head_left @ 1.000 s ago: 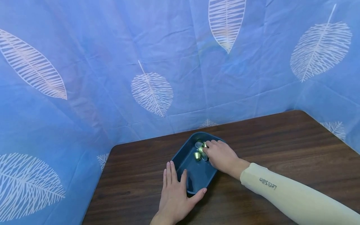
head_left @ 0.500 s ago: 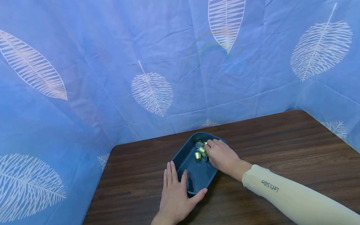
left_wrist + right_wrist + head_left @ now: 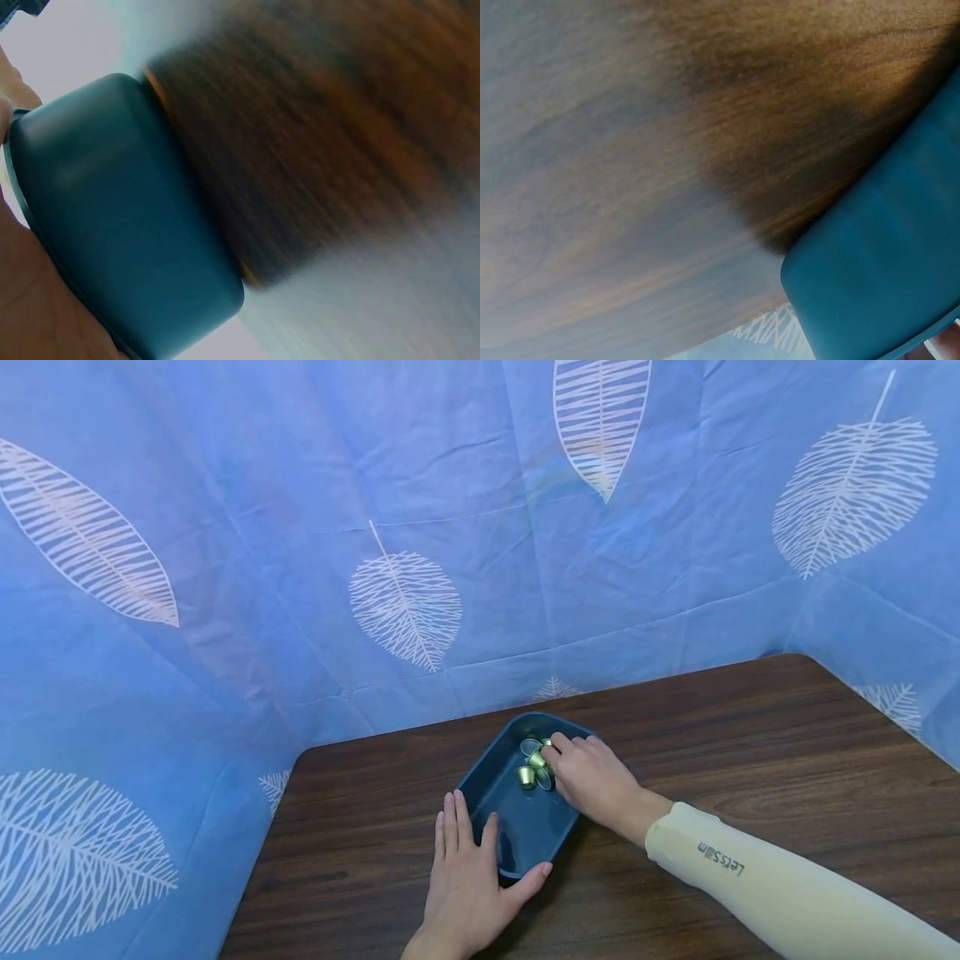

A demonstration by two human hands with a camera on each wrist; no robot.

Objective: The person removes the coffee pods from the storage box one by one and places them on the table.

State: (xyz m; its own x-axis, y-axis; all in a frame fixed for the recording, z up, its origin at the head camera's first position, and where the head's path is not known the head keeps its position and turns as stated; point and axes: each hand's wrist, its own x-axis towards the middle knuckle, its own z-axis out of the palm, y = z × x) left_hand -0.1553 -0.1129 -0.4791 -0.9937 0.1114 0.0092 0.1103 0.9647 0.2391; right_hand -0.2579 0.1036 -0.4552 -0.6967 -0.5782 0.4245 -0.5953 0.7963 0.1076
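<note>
A dark blue-teal tray [image 3: 525, 835] with raised walls stands on the table. Several green-gold coffee capsules [image 3: 527, 777] lie bunched at its far right part, some showing pale round lids. My left hand [image 3: 468, 885] spans the near left corner, fingers straight along the rim and thumb out at the near end. The left wrist view shows this hand [image 3: 34, 292] against the tray's rim. My right hand [image 3: 592, 777] reaches over the right wall, fingers bent down at the capsules. Its fingertips are largely hidden, so I cannot tell whether they pinch one.
The dark wood-grain table [image 3: 352, 827] extends to both sides of the tray. A blue cloth [image 3: 480, 610] with white leaf prints hangs behind and beside the table. A pale yellow sleeve [image 3: 750, 868] covers the right forearm, which crosses the table's right part.
Almost nothing moves. The right hand shifts very slightly at the capsules, and the left hand and tray stay in place.
</note>
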